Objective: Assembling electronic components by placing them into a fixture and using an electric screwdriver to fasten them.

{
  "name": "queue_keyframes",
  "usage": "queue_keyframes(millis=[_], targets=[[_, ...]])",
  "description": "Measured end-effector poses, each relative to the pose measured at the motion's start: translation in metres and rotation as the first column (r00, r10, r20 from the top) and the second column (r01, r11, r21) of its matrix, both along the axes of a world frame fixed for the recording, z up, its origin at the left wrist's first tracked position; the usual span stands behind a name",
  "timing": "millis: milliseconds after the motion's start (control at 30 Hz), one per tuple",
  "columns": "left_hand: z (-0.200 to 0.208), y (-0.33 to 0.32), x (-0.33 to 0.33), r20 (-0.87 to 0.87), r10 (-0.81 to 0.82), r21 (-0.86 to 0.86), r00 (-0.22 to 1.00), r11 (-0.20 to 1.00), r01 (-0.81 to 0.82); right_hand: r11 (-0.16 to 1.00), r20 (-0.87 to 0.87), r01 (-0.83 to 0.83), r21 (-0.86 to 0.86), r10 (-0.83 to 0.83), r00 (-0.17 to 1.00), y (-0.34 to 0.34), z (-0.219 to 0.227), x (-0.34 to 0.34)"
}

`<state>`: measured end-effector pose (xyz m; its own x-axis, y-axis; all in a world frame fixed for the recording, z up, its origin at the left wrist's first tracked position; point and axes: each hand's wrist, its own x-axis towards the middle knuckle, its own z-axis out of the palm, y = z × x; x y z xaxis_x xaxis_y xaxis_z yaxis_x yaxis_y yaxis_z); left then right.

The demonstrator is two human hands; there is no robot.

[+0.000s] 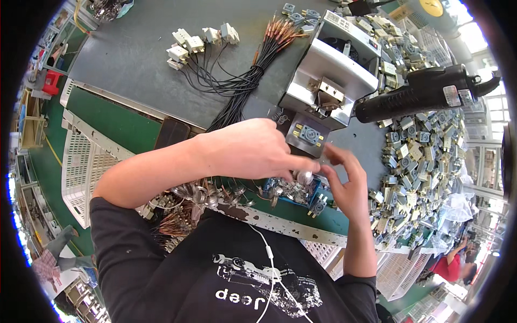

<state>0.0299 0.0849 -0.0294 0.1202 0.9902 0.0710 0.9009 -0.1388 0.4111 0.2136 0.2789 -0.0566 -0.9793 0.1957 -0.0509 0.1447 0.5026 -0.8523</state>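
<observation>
My left hand [250,148] reaches across from the left with its fingers curled and the forefinger pointing right. Close under that finger is a small round shiny metal piece [304,176]; the curled fingers hide how it is gripped. My right hand [349,185] is bent inward, its thumb tip close to my left fingertip, its thumb and forefinger apart with nothing visible between them. Just beyond the fingertips, a grey socket-like part with brass prongs [309,135] lies on the metal plate of a small bench machine [334,81]. Below my hands is a blue tray [314,200] of small metal parts.
A bundle of black wires [242,83] with copper-coloured ends and white connectors lies at the far left. Several grey and cream parts [412,156] are heaped at right, under a black cylindrical tool [409,99]. Shiny metal cups [196,192] lie at the table's near edge.
</observation>
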Motion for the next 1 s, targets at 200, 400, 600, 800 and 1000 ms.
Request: queue_keyframes(millis=[200,400,600,800,1000], targets=[[-0.009,0.005,0.0,0.191,-0.066,0.174,0.979,0.984,0.032,0.868,-0.177,0.126,0.481,-0.045,0.983,-0.004,-0.024,-0.009],[0.008,0.029,-0.025,0.36,0.247,-0.009,0.9,0.965,-0.261,0.915,-0.361,0.259,0.309,-0.139,0.922,0.008,0.007,-0.004],[-0.025,0.049,-0.029,0.223,0.302,-0.288,0.927,0.929,-0.233,0.948,-0.803,0.314,0.045,-0.152,0.576,0.024,0.068,-0.017],[-0.026,0.046,-0.028,0.221,0.288,-0.278,0.932,0.934,-0.222,0.942,-0.9,0.315,-0.113,-0.232,0.37,0.043,0.075,-0.079],[-0.032,0.044,-0.023,0.08,0.271,-0.215,0.959,0.944,-0.249,0.965,-0.823,0.255,-0.054,-0.188,0.537,0.031,0.096,-0.09]])
